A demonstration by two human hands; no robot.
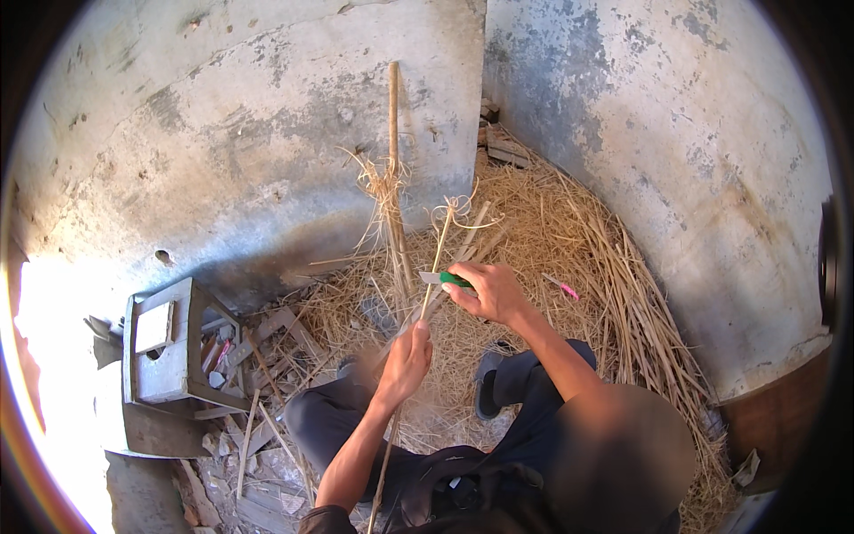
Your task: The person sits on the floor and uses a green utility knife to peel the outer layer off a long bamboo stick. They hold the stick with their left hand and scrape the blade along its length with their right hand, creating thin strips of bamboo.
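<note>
A long thin wooden stick (436, 252) slants up and away between my legs, with thin curled shavings (451, 210) clinging to its far end. My left hand (407, 360) is closed around the stick about midway along it. Just beyond, my right hand (483, 290) grips the green handle of a knife (431, 278). Its short pale blade lies across the stick, a little farther out than my left hand. The stick's near end runs down beside my left forearm to the lower edge.
An upright pole (393, 116) with frayed strips leans by the stained wall (267, 116). Straw and stalks (623, 294) heap up on the right, with a pink-handled tool (563, 287) on them. A wooden stool (165, 343) lies at left among wood scraps (258, 445).
</note>
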